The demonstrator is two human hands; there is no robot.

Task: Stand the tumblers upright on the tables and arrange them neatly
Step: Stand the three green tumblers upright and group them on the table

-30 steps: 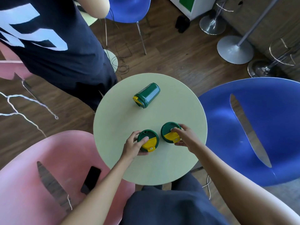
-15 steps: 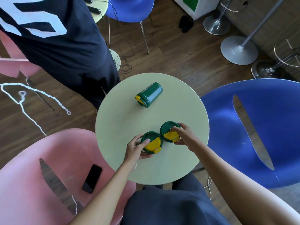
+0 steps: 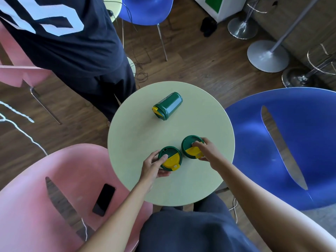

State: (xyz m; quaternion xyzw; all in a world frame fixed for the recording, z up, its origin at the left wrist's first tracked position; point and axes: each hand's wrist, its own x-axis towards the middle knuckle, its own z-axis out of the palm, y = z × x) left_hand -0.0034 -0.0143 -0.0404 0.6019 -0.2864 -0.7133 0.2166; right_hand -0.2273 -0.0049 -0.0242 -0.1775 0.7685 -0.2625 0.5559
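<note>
Three green tumblers with yellow-and-green lids are on a small round pale-green table (image 3: 138,140). Two stand upright side by side near the front. My left hand (image 3: 153,167) grips the left upright tumbler (image 3: 170,157) around its lid. My right hand (image 3: 205,151) holds the right upright tumbler (image 3: 190,145), fingers over the yellow part of its lid. The third tumbler (image 3: 168,106) lies on its side at the far part of the table, lid pointing left, apart from both hands.
A person in a dark shirt (image 3: 72,44) stands at the table's far left edge. A pink chair (image 3: 36,197) with a black phone (image 3: 104,199) on it sits at the left. A blue chair (image 3: 291,151) is at the right. Metal stool bases (image 3: 268,56) stand at the back right.
My left hand has slid its upright tumbler to the right, closer to the one in my right hand. The lying tumbler has not moved.
</note>
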